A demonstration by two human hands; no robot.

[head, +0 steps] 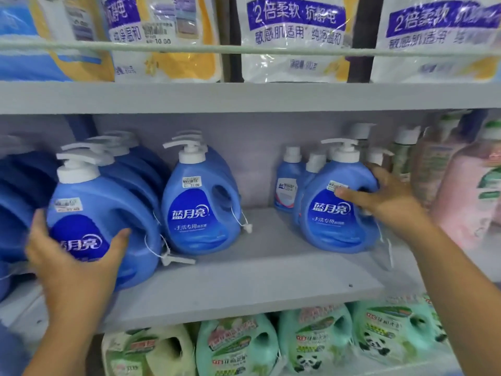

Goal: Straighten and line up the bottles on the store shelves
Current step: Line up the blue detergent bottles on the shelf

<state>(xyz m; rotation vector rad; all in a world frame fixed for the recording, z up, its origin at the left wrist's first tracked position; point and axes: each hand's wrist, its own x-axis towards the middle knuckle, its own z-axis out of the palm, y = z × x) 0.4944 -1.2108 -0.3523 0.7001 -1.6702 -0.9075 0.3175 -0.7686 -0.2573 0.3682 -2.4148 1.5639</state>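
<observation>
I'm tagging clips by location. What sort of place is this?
Most likely a shop's laundry aisle: grey shelves stocked with rows of identical blue detergent bottles, price stickers on them, and refill pouches above.

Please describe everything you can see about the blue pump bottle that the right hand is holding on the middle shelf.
The blue pump bottle looks like glossy plastic, with a white pump head, a dark blue label with white characters, a small price sticker near its shoulder and a built-in handle. It stands roughly upright on the grey shelf, apart from the other large blue bottles at the left, in front of smaller blue bottles. The right hand grips its handle side, thumb across the front by the sticker.
</observation>
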